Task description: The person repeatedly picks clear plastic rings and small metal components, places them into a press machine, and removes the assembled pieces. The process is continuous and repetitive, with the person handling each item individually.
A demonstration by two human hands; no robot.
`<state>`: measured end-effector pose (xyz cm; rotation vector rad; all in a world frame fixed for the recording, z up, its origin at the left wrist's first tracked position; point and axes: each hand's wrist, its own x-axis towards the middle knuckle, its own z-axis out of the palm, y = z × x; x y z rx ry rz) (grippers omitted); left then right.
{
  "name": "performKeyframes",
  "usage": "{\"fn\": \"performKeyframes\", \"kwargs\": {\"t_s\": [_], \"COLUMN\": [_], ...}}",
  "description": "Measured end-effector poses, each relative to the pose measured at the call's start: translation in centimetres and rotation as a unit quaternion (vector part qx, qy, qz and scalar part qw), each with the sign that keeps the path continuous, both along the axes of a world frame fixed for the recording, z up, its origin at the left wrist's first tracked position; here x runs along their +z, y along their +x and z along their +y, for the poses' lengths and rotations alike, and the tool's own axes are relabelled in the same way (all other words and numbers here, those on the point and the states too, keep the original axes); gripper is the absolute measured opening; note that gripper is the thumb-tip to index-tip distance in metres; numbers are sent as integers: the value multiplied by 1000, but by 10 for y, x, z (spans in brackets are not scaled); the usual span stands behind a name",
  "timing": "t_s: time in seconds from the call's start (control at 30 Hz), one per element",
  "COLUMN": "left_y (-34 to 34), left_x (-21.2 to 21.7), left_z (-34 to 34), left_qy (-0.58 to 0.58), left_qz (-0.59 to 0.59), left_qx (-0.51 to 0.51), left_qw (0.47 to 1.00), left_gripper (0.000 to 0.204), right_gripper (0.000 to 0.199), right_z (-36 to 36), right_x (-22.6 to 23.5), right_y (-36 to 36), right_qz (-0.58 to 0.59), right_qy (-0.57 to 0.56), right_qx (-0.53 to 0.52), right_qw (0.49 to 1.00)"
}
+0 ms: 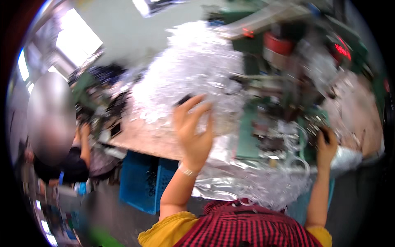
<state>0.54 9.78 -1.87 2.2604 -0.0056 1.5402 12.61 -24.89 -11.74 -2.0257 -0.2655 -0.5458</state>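
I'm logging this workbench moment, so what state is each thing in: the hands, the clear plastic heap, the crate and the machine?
left hand: raised, fingers spread against the clear plastic heap, a small dark piece at the fingertips.
right hand: closed on a small dark object.
clear plastic heap: piled high, loose and crinkled.
blue crate: standing under the bench edge, contents unclear.
green machine: red display lit.
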Motion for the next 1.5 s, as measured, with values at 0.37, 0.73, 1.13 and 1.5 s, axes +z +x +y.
{"fn": "performKeyframes", "kwargs": {"t_s": [0.37,0.73,1.13,1.5], "left_y": [119,31,11,63], "left_x": [-37,-60,-114,43], "left_z": [50,47,-14,-74], "left_qy": [204,-245,-612,-131], "left_qz": [224,94,207,-54], "left_qx": [11,-77,-225,-290], "left_qw": [953,962,729,947], "left_gripper": [18,15,22,16], "right_gripper": [29,21,48,54], "right_z": [-16,-85,73,94], "right_x": [-32,-22,76,86], "right_y": [45,-52,-11,-23], "right_qz": [36,111,150,176], "right_qy": [-18,-11,261,399], "right_qx": [17,-74,221,267], "right_qw": [999,991,928,859]}}
